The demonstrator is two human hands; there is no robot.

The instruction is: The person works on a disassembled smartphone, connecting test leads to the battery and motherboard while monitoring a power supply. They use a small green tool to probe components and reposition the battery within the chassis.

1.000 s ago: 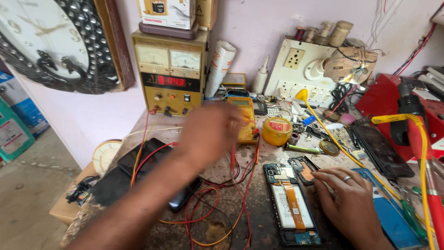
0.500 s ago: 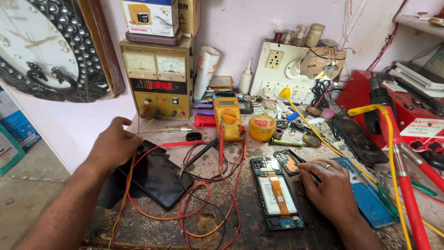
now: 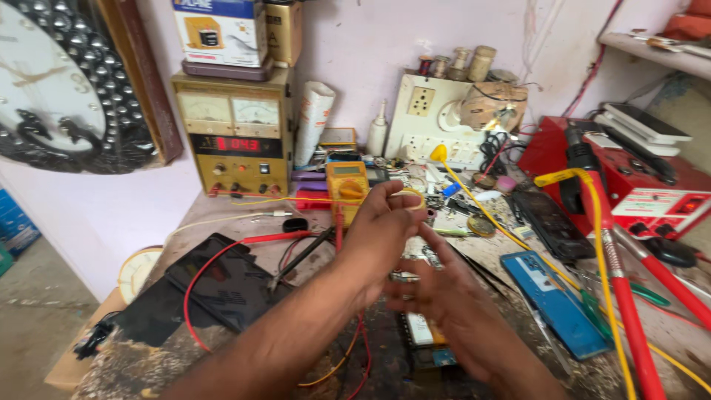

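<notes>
Hands are working above an opened phone (image 3: 422,337) lying on the tabletop (image 3: 185,363). Right hand (image 3: 444,296) is hovering open, fingers spread, blurred. Left hand (image 3: 385,226) is pinching a tape roll (image 3: 415,198). Beyond, a yellow multimeter (image 3: 346,184) is sitting.

Both forearms are bare, no sleeves in view. The left hand (image 3: 381,230) wears nothing. The right hand (image 3: 437,292) is motion-blurred, so any ring cannot be made out.
</notes>
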